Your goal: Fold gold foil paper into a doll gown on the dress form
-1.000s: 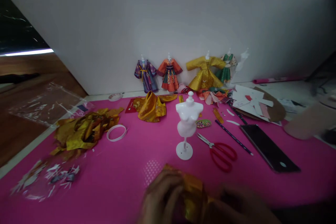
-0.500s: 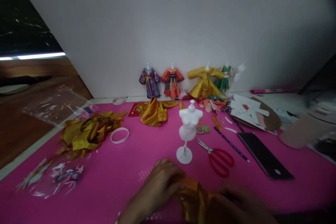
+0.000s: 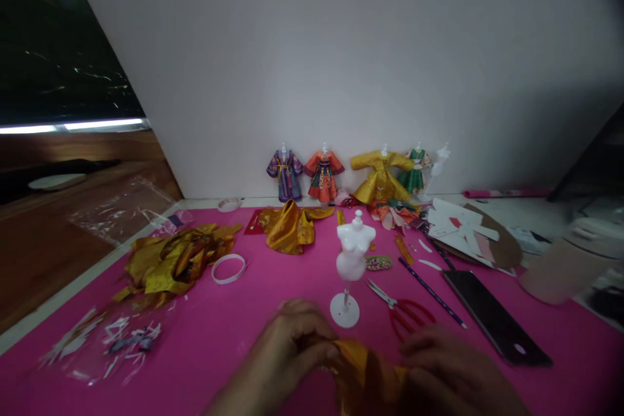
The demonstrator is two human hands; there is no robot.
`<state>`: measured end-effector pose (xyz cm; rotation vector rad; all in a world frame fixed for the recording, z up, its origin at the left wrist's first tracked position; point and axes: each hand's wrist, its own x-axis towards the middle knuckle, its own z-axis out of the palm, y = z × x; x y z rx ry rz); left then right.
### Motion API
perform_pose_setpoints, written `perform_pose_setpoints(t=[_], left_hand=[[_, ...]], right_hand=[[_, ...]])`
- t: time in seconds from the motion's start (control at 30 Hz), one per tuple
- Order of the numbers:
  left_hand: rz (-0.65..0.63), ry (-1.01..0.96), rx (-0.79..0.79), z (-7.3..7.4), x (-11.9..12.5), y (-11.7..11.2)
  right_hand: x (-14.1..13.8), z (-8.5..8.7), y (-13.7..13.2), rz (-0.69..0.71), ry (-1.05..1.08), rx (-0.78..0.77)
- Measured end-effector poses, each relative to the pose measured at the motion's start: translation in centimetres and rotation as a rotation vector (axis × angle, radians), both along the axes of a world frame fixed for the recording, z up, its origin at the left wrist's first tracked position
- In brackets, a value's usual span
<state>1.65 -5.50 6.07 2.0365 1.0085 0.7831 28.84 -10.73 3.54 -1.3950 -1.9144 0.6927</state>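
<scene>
Between my hands, low in the head view, hangs a piece of gold satin fabric (image 3: 358, 367), its lower part cut off by the frame. My left hand (image 3: 299, 344) is closed, thumb and fingers pinching the fabric's left end. On the other side my right hand (image 3: 451, 364), dim and a little blurred, has its fingers closed on the right end. A white mini dress form (image 3: 351, 260) stands upright on its round base just beyond the fabric. Red-handled scissors (image 3: 400, 309) lie to its right, partly behind my right hand.
At left are a heap of gold fabric scraps (image 3: 180, 260), a white tape roll (image 3: 228, 269) and a clear bag (image 3: 117, 344). A pencil (image 3: 431, 291), a phone (image 3: 494, 315) and a bottle (image 3: 568, 260) are at right. Dressed miniature forms (image 3: 325, 172) line the wall.
The view has tilted up, so the table things sit lower. My right hand has risen towards the scissors and covers part of their handles. Both hands keep hold of the gold fabric.
</scene>
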Motion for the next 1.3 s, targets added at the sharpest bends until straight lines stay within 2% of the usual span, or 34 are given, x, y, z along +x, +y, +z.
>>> perform_pose_setpoints(t=[0.1,0.17,0.23,0.37,0.43,0.57,0.67,0.8,0.97,1.13,1.3], left_hand=[[0.023,-0.016,0.078,3.1,-0.2,0.3],[0.022,-0.032,0.141,5.3,-0.2,0.7],[0.015,-0.041,0.256,7.6,-0.2,1.4],[-0.011,-0.016,0.447,12.1,0.0,3.3],[-0.037,-0.040,0.567,14.2,0.1,4.5],[-0.055,-0.019,0.706,17.6,0.5,6.9],[-0.096,-0.044,0.723,19.3,1.0,8.7],[-0.130,-0.041,0.754,20.2,1.9,11.0],[-0.203,0.003,0.658,19.5,2.1,13.1],[-0.228,0.079,0.574,18.4,1.6,13.6],[-0.251,0.156,0.518,18.0,1.0,13.4]], right_hand=[[0.5,2.0,0.6,-0.047,-0.027,0.167],[0.5,3.8,1.1,-0.043,-0.038,0.199],[0.3,5.9,1.6,-0.008,-0.049,0.204],[-0.1,10.4,2.9,-0.125,0.022,0.324],[-0.1,12.5,3.7,-0.131,0.036,0.384],[0.5,15.8,5.5,-0.152,0.036,0.576],[1.0,17.4,6.9,-0.148,0.024,0.567],[1.5,18.4,8.6,-0.127,0.021,0.513],[2.3,17.8,10.5,-0.074,-0.029,0.422],[2.8,16.6,11.7,-0.008,-0.055,0.321],[2.3,16.5,12.0,0.037,-0.121,0.281]])
